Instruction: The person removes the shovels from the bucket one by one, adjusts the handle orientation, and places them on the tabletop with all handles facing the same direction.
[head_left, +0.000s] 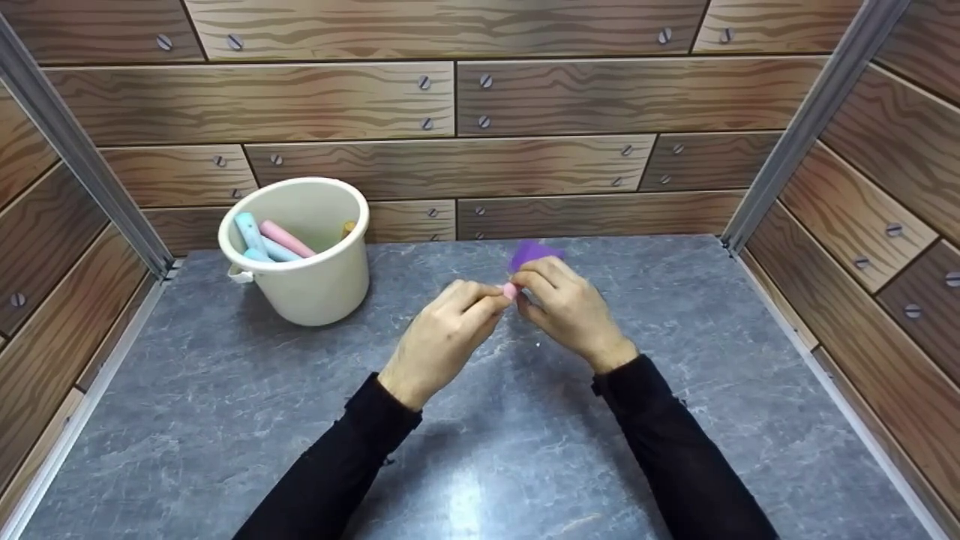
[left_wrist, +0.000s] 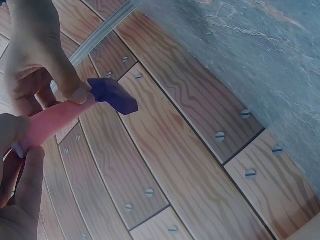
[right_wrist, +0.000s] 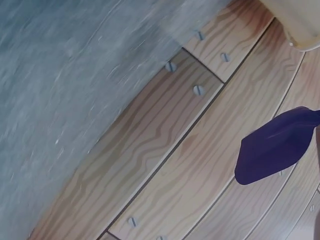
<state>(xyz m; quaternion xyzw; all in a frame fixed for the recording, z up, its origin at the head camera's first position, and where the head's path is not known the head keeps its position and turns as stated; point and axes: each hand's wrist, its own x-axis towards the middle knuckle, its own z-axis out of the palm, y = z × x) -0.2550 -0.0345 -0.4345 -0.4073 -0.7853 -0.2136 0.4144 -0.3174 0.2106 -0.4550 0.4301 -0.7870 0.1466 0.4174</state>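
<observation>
Above the middle of the grey table (head_left: 225, 390), both hands hold a pink stick (head_left: 510, 290) between them. My left hand (head_left: 491, 300) pinches its near end; the left wrist view shows those fingers (left_wrist: 17, 145) curled round the pink stick (left_wrist: 55, 120). My right hand (head_left: 531, 283) pinches the far end, where a small purple piece (head_left: 532, 253) sticks up behind the fingers. In the left wrist view a right fingertip (left_wrist: 75, 92) presses where the purple piece (left_wrist: 112, 95) meets the stick. The purple piece (right_wrist: 275, 147) hangs free at the right edge of the right wrist view.
A cream bucket (head_left: 322, 289) stands at the back left of the table and holds a blue stick (head_left: 247, 229), a pink stick (head_left: 285, 238) and others. Its rim (right_wrist: 300, 30) shows in the right wrist view. Wood-patterned walls (head_left: 600, 97) enclose three sides.
</observation>
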